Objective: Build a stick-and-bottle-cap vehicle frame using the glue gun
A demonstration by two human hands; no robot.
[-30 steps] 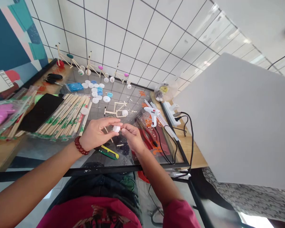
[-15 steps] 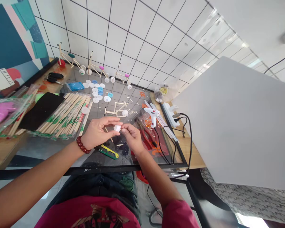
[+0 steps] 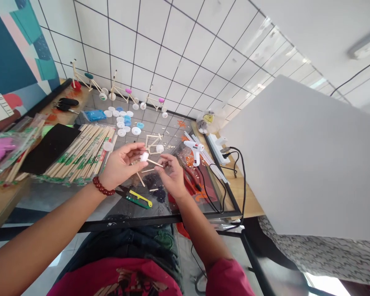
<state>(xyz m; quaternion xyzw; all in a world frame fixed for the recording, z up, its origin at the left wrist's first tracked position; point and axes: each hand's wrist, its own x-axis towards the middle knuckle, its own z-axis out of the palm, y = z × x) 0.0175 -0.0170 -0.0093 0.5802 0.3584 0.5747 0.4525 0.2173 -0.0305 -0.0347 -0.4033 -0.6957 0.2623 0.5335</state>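
Observation:
Between the thumb and fingers of my left hand (image 3: pixel 123 162) sits a white bottle cap (image 3: pixel 144 157). A thin wooden stick (image 3: pixel 155 163) runs from the cap toward my right hand (image 3: pixel 172 174), whose thumb and fingers pinch its far end. Just beyond the hands lies a small frame of glued sticks (image 3: pixel 152 142) with a white cap wheel (image 3: pixel 159 149) on it. Below my hands are yellow-and-green thread snips (image 3: pixel 137 198) and short cut stick pieces (image 3: pixel 153 190).
Bagged chopsticks (image 3: pixel 83 152) lie left, near a black sheet (image 3: pixel 49 148). Loose caps (image 3: pixel 121 123) and stick bicycle models (image 3: pixel 120 90) stand at the back. Right are a white glue gun (image 3: pixel 195 150), its cord, red-handled pliers (image 3: pixel 191 181) and a power strip (image 3: pixel 218 148).
My hands have moved apart slightly, with the cap shifting left in my left hand. The stick between cap and right hand now shows. The whole view has shifted a little.

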